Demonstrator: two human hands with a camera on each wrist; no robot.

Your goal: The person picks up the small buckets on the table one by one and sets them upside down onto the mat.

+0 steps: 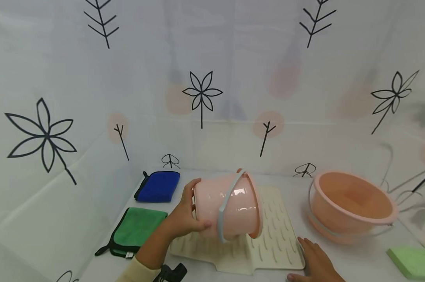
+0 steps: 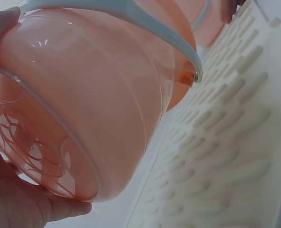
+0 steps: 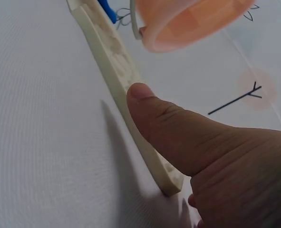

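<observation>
My left hand (image 1: pixel 182 219) grips a small pink bucket (image 1: pixel 208 201) around its base end, thumb in front and fingers behind. The bucket lies tilted on its side in the air, with its rim to the right and its pale grey handle (image 1: pixel 230 201) hanging across it. Its ringed base (image 2: pixel 35 142) shows in the left wrist view. Beneath it is a cream plastic washboard (image 1: pixel 275 235) with raised ridges. My right hand (image 1: pixel 316 262) is at the washboard's right front edge, fingers extended; the thumb (image 3: pixel 154 114) overlaps that edge in the right wrist view.
A wider pink bucket (image 1: pixel 353 221) with a grey handle stands at the right. In front of it lies a light green block (image 1: pixel 415 262). Folded blue (image 1: pixel 159 187) and green (image 1: pixel 138 227) cloths lie at the left. A patterned white curtain (image 1: pixel 233 78) hangs behind.
</observation>
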